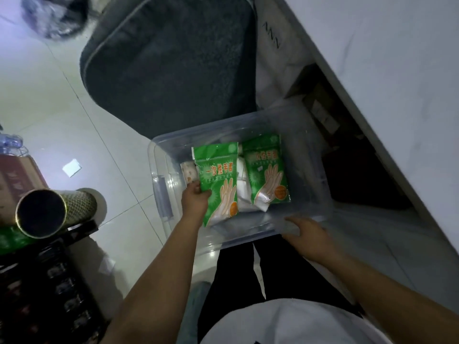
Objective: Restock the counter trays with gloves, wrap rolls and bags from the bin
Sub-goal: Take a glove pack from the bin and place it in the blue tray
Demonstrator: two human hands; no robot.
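Observation:
A clear plastic bin (320, 170) stands on the floor in front of me. My left hand (195, 201) grips the lower left edge of a green glove pack (218, 175) and holds it above the bin's left side. A second green glove pack (269, 170) lies inside the bin to the right. White wrapped items (242, 184) lie between the two packs, partly hidden. My right hand (308, 235) rests with fingers spread on the bin's near rim and holds nothing.
A dark grey suitcase (169, 63) lies beyond the bin. A white counter (397, 83) runs along the right, with dark shelving beneath. At left are a cardboard tube (54, 212), a black rack (49, 281) and a brown box (17, 180). A scrap of white paper (72, 167) lies on the tiles.

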